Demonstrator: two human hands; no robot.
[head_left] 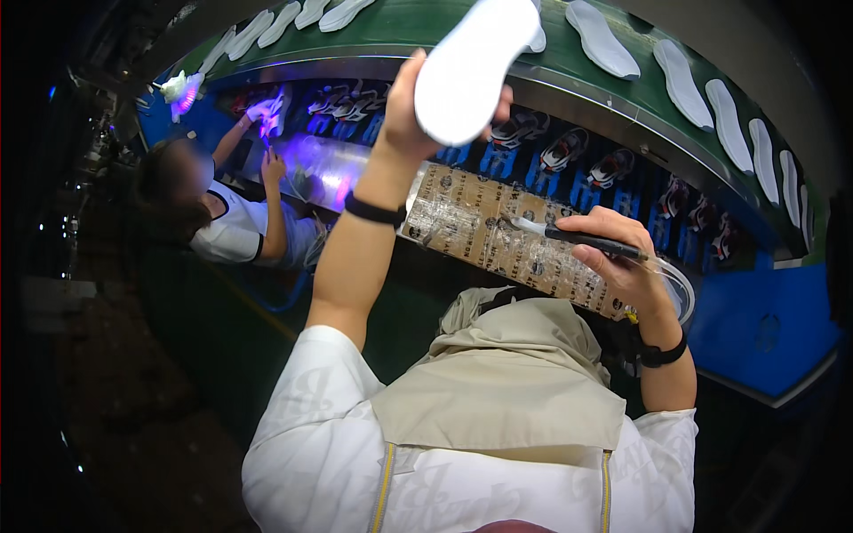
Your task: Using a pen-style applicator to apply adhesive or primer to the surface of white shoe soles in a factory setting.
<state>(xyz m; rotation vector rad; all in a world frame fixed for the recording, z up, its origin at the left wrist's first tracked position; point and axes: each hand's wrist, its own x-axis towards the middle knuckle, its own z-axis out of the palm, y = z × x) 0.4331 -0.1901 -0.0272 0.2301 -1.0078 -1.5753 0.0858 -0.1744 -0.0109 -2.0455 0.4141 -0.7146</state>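
Observation:
My left hand is raised and closed around a white shoe sole, with fingers showing at both of its edges. The sole is held up in front of the green conveyor belt. My right hand grips a brush with a black handle and a pale tip. A clear tube runs from the handle's back end, curving down by my wrist. The brush tip lies over a cardboard-covered bench, well apart from the sole; whether it touches the surface I cannot tell.
More white soles lie along the green belt beyond its metal edge. Below, several shoe uppers sit on blue stands. At the left a co-worker handles a shoe under purple light. A blue panel stands at right.

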